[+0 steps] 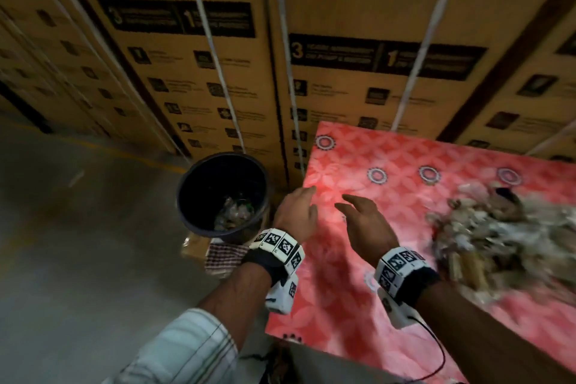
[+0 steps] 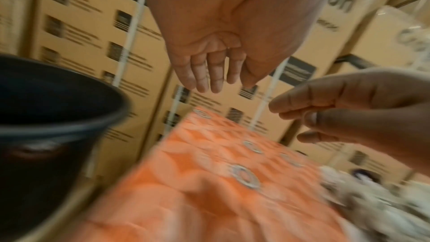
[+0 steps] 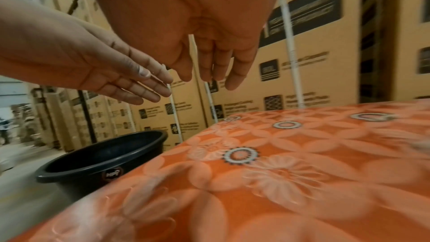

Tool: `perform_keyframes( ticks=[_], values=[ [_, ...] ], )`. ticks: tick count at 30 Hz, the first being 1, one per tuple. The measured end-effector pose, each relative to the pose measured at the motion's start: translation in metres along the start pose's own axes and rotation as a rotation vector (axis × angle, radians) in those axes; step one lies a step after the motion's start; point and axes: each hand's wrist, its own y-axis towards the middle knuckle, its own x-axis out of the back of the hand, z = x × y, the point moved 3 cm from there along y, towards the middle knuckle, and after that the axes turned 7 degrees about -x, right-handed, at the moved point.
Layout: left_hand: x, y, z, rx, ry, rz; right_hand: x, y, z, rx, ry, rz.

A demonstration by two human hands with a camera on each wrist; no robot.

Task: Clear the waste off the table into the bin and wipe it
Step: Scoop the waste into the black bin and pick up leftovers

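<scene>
Hovering: both hands hang empty over the left end of the table (image 1: 414,212), between the bin (image 1: 222,195) and the waste (image 1: 505,237).
Left hand (image 1: 296,212): fingers straight and loose, holding nothing, at the table's left edge just beside the bin; probably it has nothing to carry at this moment.
Right hand (image 1: 364,224): also slack and empty, palm down above the cloth, apart from the pile.
Waste: a heap of pale scraps, blurred, on the right part of the table, well apart from the bin, so each load has to cross the bare cloth.
Bin: dark, round, on the floor against the table's left end and lower than its top, a spot that likely lets scraps be dropped straight in; some litter already lies at its bottom.
Cloth (image 1: 224,254): a checked one lies on the floor by the bin's base, likely kept for wiping.
Progress: most waste remains, wiping not yet begun.
</scene>
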Motion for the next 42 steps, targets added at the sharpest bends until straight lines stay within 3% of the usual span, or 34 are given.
perform_keyframes(
  ticks=[5,9,13,18,26,31,38,42],
  values=[
    [-0.056,-0.007,-0.09,-0.118,-0.007,0.029,0.048,-0.071,-0.072,-0.084,0.036,-0.078],
    [-0.108,-0.026,-0.155,-0.175,0.022,0.144,0.079,-0.13,-0.125,-0.177,0.078,-0.112],
    [-0.149,-0.037,-0.203,-0.177,0.05,0.204,0.112,-0.175,-0.163,-0.205,0.088,-0.154],
    [-0.179,-0.045,-0.25,-0.198,0.054,0.237,0.126,-0.21,-0.208,-0.235,0.059,-0.096],
    [-0.212,-0.05,-0.249,-0.081,0.041,0.21,0.124,-0.234,-0.233,-0.241,0.002,0.056],
    [-0.224,-0.049,-0.232,0.025,0.063,0.299,0.106,-0.228,-0.219,-0.204,-0.049,0.234],
    [-0.241,-0.03,-0.223,0.0,0.162,0.24,0.085,-0.206,-0.224,-0.234,-0.203,0.341],
    [-0.252,-0.017,-0.214,-0.018,0.184,0.301,0.07,-0.192,-0.225,-0.298,-0.154,0.371]
  ],
)
